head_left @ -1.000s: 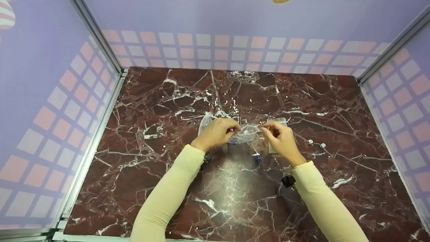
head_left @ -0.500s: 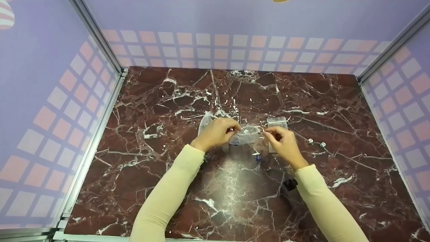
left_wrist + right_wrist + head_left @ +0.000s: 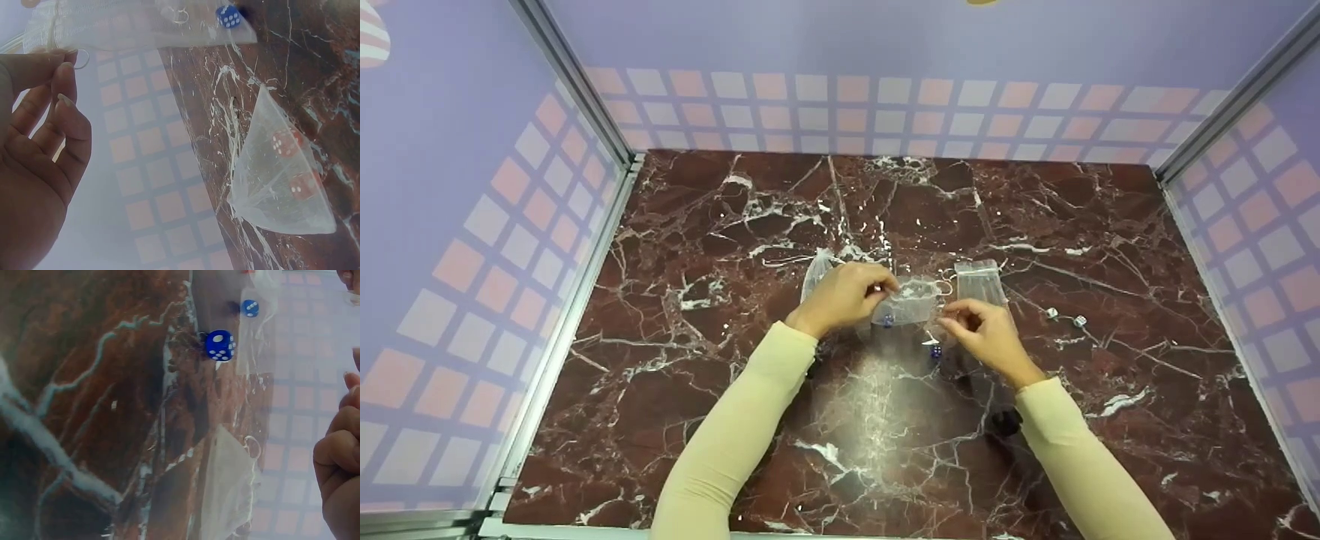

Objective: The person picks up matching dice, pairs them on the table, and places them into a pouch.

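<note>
My left hand (image 3: 844, 296) pinches the top edge of a sheer white drawstring pouch (image 3: 911, 304), held sideways over the table. Inside it lies a blue die (image 3: 228, 17), plain in the left wrist view. Just right of the pouch, my right hand (image 3: 986, 334) hovers with bent fingers and nothing visible between them. A loose blue die (image 3: 219, 345) with white pips sits on the table near its fingertips. Behind the left hand a tied pouch (image 3: 275, 185) contains two reddish dice. A flat pouch (image 3: 979, 281) lies beyond the right hand.
Two white dice (image 3: 1052, 313) sit on the dark red marbled table (image 3: 885, 465) to the right. Purple panels with pink and white squares (image 3: 855, 112) enclose the back and both sides, with metal rails along the edges.
My right hand has let go of the drawstring loop at the pouch's mouth and come nearer, toward the loose blue die. My left hand stays in place with the pouch.
</note>
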Demonstrator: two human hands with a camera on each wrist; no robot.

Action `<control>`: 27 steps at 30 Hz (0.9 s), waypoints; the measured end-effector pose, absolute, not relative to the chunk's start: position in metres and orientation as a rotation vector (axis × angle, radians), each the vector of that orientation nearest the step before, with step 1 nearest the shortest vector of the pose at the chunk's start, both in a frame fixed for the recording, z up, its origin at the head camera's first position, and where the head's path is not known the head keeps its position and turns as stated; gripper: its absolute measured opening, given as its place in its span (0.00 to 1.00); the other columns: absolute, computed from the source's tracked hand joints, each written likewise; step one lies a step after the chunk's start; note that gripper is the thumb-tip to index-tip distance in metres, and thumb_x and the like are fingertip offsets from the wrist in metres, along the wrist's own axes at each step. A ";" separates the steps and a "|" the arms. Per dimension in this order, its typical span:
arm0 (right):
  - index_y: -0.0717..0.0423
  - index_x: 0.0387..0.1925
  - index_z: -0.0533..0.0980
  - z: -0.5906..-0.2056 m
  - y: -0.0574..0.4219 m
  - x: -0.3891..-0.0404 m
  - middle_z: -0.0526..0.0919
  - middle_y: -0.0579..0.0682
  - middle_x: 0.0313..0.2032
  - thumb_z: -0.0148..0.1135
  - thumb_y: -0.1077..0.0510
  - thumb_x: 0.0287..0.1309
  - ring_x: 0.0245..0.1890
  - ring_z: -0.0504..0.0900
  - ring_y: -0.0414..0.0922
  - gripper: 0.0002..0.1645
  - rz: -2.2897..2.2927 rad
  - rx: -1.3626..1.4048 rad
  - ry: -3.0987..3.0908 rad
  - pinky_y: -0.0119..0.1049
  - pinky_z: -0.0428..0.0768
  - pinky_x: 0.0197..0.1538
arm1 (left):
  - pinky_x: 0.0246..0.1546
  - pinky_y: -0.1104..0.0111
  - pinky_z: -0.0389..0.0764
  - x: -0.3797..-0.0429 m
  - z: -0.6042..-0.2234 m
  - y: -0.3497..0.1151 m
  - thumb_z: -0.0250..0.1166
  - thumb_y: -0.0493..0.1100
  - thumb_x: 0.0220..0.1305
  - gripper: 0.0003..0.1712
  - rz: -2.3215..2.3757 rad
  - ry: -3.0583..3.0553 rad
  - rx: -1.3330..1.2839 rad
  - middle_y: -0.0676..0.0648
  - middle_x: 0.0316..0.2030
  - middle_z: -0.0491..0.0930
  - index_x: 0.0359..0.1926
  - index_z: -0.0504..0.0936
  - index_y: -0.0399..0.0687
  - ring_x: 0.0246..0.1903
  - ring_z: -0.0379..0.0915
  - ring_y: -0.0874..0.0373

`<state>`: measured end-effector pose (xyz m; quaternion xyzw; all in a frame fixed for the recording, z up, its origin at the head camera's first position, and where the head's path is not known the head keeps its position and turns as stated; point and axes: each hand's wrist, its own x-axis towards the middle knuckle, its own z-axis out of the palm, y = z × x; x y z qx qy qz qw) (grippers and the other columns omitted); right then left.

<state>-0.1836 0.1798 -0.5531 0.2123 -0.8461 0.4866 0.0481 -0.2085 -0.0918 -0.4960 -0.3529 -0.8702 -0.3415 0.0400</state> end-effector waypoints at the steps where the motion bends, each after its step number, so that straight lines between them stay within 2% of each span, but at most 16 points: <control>1: 0.64 0.37 0.83 -0.554 0.180 -0.183 0.77 0.44 0.20 0.73 0.66 0.53 0.19 0.71 0.39 0.09 1.484 0.665 -2.613 0.24 0.69 0.22 | 0.44 0.73 0.79 -0.208 -0.496 -0.092 0.67 0.30 0.61 0.08 -1.053 -2.669 -1.080 0.48 0.38 0.86 0.41 0.86 0.42 0.38 0.81 0.58; 14: 0.67 0.43 0.82 -0.570 0.189 -0.180 0.75 0.43 0.20 0.75 0.63 0.51 0.19 0.70 0.37 0.18 1.404 0.788 -2.961 0.27 0.69 0.21 | 0.45 0.73 0.79 -0.207 -0.495 -0.093 0.67 0.30 0.61 0.09 -1.051 -2.691 -1.056 0.49 0.39 0.86 0.41 0.87 0.43 0.39 0.81 0.59; 27: 0.64 0.35 0.82 -0.583 0.186 -0.178 0.75 0.42 0.19 0.73 0.64 0.52 0.18 0.69 0.36 0.09 1.280 0.841 -3.024 0.29 0.69 0.20 | 0.46 0.71 0.79 -0.207 -0.496 -0.092 0.68 0.31 0.61 0.08 -0.987 -2.687 -1.067 0.50 0.38 0.86 0.40 0.87 0.45 0.39 0.81 0.57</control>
